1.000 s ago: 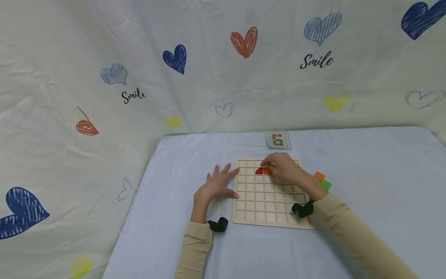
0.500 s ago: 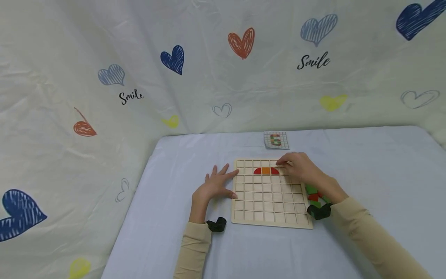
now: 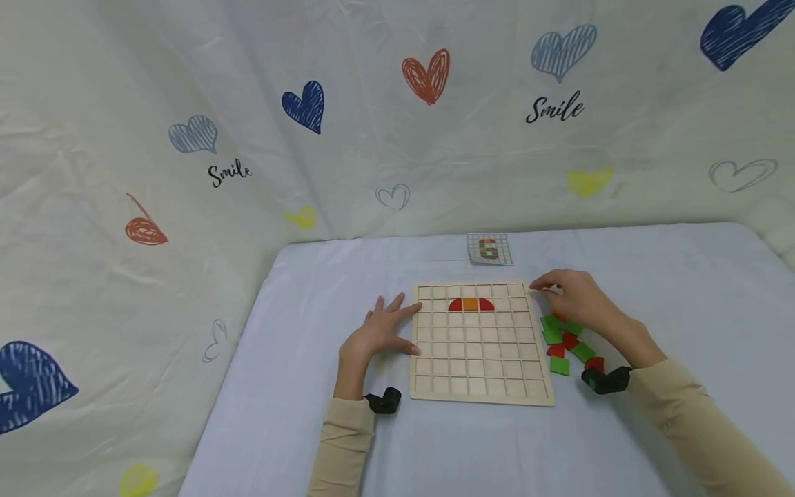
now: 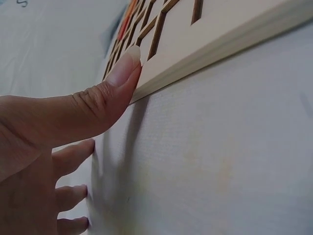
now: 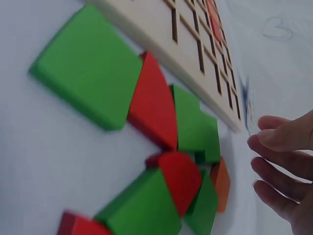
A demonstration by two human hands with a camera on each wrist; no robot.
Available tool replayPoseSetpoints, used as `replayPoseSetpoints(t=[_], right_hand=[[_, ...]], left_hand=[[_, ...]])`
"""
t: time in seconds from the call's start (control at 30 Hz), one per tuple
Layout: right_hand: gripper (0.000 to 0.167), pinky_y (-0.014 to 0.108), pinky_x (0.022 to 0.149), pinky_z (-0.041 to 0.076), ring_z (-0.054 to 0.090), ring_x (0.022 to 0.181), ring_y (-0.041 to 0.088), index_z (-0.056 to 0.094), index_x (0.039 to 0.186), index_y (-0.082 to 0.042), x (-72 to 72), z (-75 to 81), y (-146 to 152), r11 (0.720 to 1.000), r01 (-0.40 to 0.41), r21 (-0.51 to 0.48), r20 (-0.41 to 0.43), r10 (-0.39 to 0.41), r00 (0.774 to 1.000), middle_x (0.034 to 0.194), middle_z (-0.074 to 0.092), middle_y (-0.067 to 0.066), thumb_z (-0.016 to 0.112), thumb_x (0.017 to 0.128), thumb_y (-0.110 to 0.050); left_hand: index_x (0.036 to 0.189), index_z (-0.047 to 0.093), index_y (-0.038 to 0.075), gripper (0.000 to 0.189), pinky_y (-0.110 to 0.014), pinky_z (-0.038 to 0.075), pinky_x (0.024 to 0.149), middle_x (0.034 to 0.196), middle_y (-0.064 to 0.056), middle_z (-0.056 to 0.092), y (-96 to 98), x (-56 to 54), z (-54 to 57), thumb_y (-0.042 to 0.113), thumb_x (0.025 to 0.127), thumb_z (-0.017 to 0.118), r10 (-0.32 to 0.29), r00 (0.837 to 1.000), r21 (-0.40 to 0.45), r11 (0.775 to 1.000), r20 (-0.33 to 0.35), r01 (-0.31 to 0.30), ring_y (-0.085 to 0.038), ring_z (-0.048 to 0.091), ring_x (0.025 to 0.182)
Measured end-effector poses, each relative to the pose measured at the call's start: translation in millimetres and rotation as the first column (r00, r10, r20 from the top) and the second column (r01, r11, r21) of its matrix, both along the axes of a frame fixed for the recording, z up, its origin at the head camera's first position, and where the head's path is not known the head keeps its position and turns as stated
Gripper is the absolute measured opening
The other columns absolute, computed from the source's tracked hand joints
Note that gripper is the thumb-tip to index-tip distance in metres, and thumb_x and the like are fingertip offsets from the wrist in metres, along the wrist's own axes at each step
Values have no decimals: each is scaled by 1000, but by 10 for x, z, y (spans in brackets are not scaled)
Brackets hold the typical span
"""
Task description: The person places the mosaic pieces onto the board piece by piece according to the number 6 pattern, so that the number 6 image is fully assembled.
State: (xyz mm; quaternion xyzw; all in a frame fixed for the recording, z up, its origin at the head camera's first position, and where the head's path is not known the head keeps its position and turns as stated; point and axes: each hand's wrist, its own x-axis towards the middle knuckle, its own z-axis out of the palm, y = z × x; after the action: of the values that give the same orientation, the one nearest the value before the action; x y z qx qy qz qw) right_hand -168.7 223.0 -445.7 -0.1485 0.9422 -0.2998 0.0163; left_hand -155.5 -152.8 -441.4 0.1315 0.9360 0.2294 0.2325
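A wooden grid board [image 3: 481, 386] lies on the white cloth. One row near its far side holds an orange square [image 3: 470, 304] between two red rounded pieces [image 3: 455, 304]. My left hand [image 3: 377, 333] has its fingers spread, with the thumb [image 4: 110, 90] against the board's left edge. Beyond the board's far right corner is my right hand [image 3: 577, 297], fingers loosely bent and nothing held. Several loose pieces lie below it, among them a green square [image 5: 90, 68], a red rounded piece [image 5: 154, 105] and a partly covered orange piece [image 5: 221, 183].
A small card [image 3: 489, 250] printed with a coloured grid pattern lies behind the board. The white tablecloth [image 3: 298, 373] extends around it, and a cloth backdrop [image 3: 360, 152] with hearts hangs behind the table.
My right hand has left the row and moved right, past the board's edge. A second red piece now shows right of the orange square, and the loose pieces are uncovered. The left hand stays.
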Motion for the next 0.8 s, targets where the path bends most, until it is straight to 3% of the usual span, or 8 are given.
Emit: replayPoseSetpoints(t=[0.17, 0.43, 0.8], right_hand=[[25, 60, 92, 54, 63, 105, 43, 73, 113, 8, 38, -38, 145, 999, 20, 26, 41, -21, 999, 114, 71, 27, 63, 94, -3], [23, 40, 73, 57, 64, 85, 28, 74, 106, 9, 145, -47, 303, 997, -18, 70, 45, 15, 999, 95, 72, 15, 71, 91, -9], [22, 47, 76, 58, 62, 87, 32, 74, 102, 7, 189, -67, 327, 996, -14, 89, 81, 6, 997, 95, 67, 16, 76, 88, -9]], left_hand=[[161, 37, 28, 97, -63, 7, 127, 173, -5, 14, -7, 1, -8, 34, 80, 89, 0, 1000, 4, 1000, 6, 0, -44, -3, 159], [162, 34, 27, 99, -62, 6, 128, 173, -4, 13, -3, 3, -10, 35, 80, 89, 9, 1000, 0, 1000, 8, -9, -42, -4, 159], [163, 33, 26, 100, -59, 6, 129, 173, -3, 13, -11, -8, -16, 35, 80, 89, 7, 1000, 13, 1000, 2, -7, -37, -2, 160]])
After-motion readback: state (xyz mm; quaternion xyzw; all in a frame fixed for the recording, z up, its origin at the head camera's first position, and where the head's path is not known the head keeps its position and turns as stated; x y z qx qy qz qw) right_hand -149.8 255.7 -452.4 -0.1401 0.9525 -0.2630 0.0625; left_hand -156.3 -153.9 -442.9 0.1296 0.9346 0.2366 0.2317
